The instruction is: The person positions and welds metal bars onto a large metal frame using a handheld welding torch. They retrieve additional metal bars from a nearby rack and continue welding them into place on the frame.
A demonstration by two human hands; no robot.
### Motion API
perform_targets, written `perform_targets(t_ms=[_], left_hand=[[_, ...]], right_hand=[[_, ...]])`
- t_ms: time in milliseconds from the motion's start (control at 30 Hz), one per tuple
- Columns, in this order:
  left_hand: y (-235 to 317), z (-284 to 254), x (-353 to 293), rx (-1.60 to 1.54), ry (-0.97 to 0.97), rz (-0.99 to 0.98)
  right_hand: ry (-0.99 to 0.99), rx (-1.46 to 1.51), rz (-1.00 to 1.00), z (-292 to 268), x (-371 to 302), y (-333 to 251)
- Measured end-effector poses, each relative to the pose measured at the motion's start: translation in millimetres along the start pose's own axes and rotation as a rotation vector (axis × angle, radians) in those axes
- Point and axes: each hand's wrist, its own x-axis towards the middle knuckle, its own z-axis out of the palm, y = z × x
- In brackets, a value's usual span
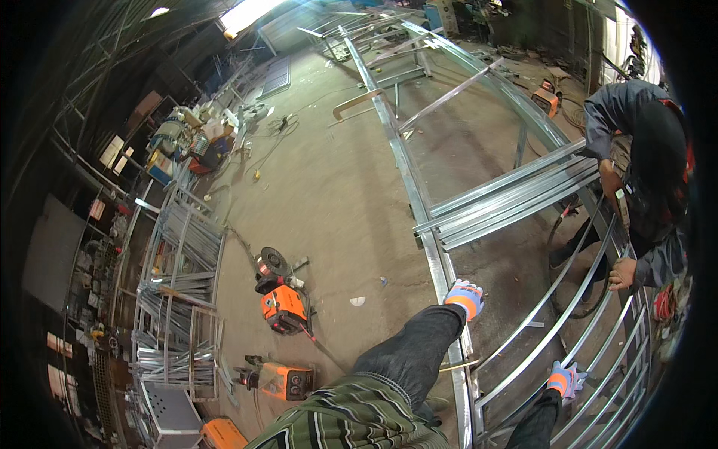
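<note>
My left hand (pixel 465 299), in a white, orange and blue glove, is closed on the long silvery metal rail (pixel 427 247) that runs away from me. My right hand (pixel 567 380), gloved alike, grips one of several curved metal bars (pixel 540 340) at the lower right; its palm side is hidden. Across the bars a co-worker in a dark head covering and grey sleeves bends over the frame. The co-worker's lower hand (pixel 622 274) rests at the bars' far ends, and the upper hand (pixel 611 179) is by a tool too small to make out.
A stack of straight metal profiles (pixel 516 196) lies across the rails ahead. On the floor to the left stand an orange machine with a wire spool (pixel 284 307) and another orange machine (pixel 286 382), with cables. A rack of metal pieces (pixel 179 292) stands farther left.
</note>
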Motion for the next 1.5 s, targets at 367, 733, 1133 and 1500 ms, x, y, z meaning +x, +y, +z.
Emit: perform_targets(t_ms=[367,733,1133,1500], left_hand=[[2.9,-20.6,0.4,0.022,-0.112,-0.029],[-11.5,16.5,11.1,0.230,0.069,-0.017],[-9.8,9.2,12.8,0.235,0.060,-0.068],[-1.3,3.5,6.7,0.036,-0.009,-0.138]], right_hand=[[0.118,0.168,-0.291,30.7,22.9,13.1],[-0.038,0.068,-0.106,-18.5,-14.1,8.0],[-0.089,0.105,-0.202,-20.5,-12.3,14.1],[-0.075,0.193,-0.151,-10.5,-3.8,14.9]])
